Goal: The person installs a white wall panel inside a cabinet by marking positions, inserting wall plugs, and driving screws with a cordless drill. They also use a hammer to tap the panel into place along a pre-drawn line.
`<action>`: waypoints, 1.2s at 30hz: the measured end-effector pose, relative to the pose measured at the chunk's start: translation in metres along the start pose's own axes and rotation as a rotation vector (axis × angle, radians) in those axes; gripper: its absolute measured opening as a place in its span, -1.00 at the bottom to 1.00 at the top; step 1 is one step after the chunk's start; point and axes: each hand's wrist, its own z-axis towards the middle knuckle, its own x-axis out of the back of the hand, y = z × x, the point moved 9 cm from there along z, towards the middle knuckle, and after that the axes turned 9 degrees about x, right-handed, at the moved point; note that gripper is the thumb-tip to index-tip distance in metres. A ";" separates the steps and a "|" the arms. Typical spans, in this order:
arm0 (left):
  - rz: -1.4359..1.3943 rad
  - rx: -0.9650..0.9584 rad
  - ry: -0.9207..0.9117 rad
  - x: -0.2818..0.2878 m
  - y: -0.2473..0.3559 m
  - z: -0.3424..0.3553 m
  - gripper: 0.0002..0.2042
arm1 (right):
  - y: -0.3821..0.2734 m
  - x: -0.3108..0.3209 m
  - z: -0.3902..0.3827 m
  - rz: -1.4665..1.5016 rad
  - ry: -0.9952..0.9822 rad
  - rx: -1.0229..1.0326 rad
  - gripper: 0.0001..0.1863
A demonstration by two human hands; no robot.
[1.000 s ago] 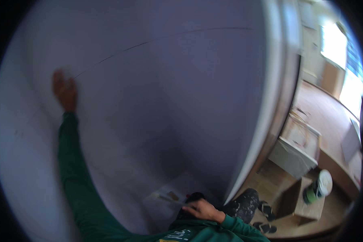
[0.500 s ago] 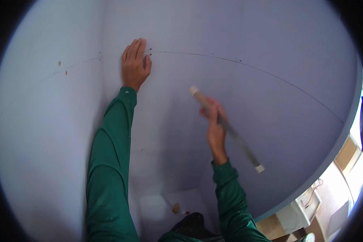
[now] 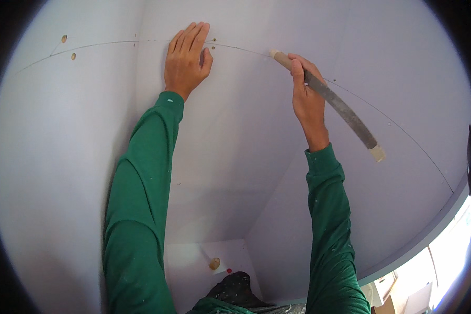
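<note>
My left hand (image 3: 187, 60) lies flat on the pale lilac back panel (image 3: 220, 136), fingers stretched upward and thumb apart. Its fingertips reach over a thin dark line (image 3: 246, 51) that runs across the panels, beside two small holes (image 3: 213, 44). To the right, my right hand (image 3: 310, 97) grips a long flat tool (image 3: 345, 110). The tool has a dark grey blade, a beige handle part and pale wrapping at both ends. Its upper end is close to the line, and the other end slants down to the right. I cannot tell whether it touches the panel.
The left side panel (image 3: 63, 157) has two wood-coloured holes by the line. A round beige piece (image 3: 214, 263) and a small red one (image 3: 229, 270) are low on the pale surface. The curved panel edge (image 3: 429, 235) bounds the right, with boxes (image 3: 384, 285) beyond.
My right hand has moved up and to the right with the tool, bringing it closer to the line. The view has shifted; my left hand stays flat on the panel beside the holes.
</note>
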 end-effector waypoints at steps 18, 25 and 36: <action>0.003 -0.009 0.006 -0.001 0.012 0.005 -0.47 | -0.051 0.040 -0.054 -0.101 0.132 0.108 -0.72; 0.260 -0.092 -0.182 -0.002 0.049 -0.018 -0.35 | -0.152 0.082 -0.365 0.083 -0.142 -0.802 -0.64; 0.253 -0.129 -0.160 -0.013 0.035 -0.025 -0.39 | -0.303 0.211 -0.587 -0.215 -0.569 -1.212 -0.72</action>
